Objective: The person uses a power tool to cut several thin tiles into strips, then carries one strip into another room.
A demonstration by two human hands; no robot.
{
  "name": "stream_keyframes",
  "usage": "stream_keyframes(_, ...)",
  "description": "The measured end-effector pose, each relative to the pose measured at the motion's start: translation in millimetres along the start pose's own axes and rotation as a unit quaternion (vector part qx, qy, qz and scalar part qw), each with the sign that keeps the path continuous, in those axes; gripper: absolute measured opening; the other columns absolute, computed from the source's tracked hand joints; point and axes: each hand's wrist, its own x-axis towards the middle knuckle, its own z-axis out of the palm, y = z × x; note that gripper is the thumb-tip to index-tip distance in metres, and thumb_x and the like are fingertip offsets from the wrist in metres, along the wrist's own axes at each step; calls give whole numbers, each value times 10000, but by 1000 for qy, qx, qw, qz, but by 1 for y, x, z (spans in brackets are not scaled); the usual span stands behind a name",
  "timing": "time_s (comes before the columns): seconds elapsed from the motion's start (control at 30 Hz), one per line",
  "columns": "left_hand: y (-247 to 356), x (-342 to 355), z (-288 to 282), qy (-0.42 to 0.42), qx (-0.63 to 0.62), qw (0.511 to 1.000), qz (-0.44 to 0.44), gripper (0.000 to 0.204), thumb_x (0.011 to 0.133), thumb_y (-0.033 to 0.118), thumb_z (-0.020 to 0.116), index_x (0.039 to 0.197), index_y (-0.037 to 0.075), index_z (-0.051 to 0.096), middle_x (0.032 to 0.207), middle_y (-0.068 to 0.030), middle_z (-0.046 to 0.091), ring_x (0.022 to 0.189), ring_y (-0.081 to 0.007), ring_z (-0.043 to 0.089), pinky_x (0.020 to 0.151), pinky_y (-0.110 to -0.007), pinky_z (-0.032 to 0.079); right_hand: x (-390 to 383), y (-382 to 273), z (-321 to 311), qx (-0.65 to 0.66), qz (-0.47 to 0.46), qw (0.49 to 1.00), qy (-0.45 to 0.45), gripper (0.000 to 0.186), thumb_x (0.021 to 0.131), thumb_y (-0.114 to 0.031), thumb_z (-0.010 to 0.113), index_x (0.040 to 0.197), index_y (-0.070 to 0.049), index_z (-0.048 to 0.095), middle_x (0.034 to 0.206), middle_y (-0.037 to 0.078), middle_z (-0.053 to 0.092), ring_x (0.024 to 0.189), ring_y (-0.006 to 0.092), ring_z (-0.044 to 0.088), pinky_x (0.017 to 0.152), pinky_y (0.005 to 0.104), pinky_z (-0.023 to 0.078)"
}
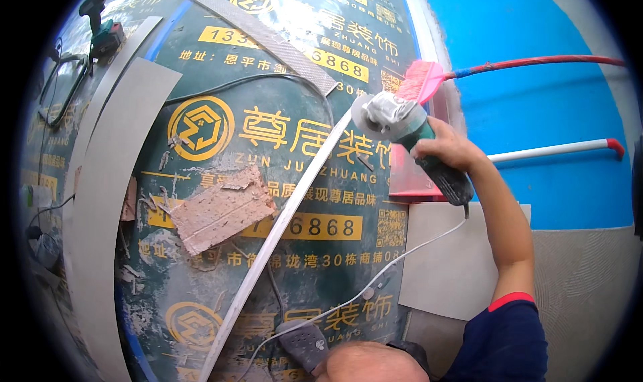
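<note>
My right hand (447, 146) is closed around the green and black body of an angle grinder (429, 144), with the arm reaching up from the lower right. The grinder's grey, dusty head and its disc (362, 113) point left, beside the upper end of a long narrow white strip (278, 231). I cannot tell whether disc and strip touch. From the grinder's rear a pale cord (392, 265) curves down to the lower left. Just beyond the head is a pink brush (420, 81) with a red handle. My left hand is out of view.
Dark green printed sheeting covers the floor, with a broken pinkish tile piece (224, 211) and dust. Long grey strips (100, 181) and a cordless drill (104, 34) lie left. A beige tile (449, 261) and white pole (556, 149) lie right. My shoe (303, 344) and knee are below.
</note>
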Motion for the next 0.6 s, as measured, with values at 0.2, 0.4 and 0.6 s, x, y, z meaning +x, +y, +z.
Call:
stream_keyframes(0.2, 1, 1, -2, -7, -4, 1000, -1, 231, 803, 122, 616, 989, -5, 672, 851, -235, 655, 740, -433, 639, 669, -485, 539, -1, -2, 5, -9, -20, 1000, -4, 542, 688, -189, 707, 1170, 11, 564, 975, 107, 631, 855, 182, 623, 766, 322, 518)
stream_keyframes(0.4, 1, 1, -2, -14, -12, 1000, -1, 238, 804, 127, 615, 994, -5, 672, 858, -237, 655, 748, -436, 639, 676, -488, 539, 21, 8, -16, 37, 39, 999, -9, 482, 703, -179, 694, 1131, 2, 567, 933, 96, 636, 795, 173, 625, 722, 306, 519)
stream_keyframes(0.6, 2, 1, -8, -26, -18, 1000, -1, 245, 804, 131, 614, 999, -6, 671, 865, -240, 655, 756, -440, 639, 684, -491, 539, 3, 0, 0, -31, -5, 1000, -1, 525, 697, -178, 699, 1170, 9, 567, 970, 106, 630, 856, 179, 613, 765, 316, 511)
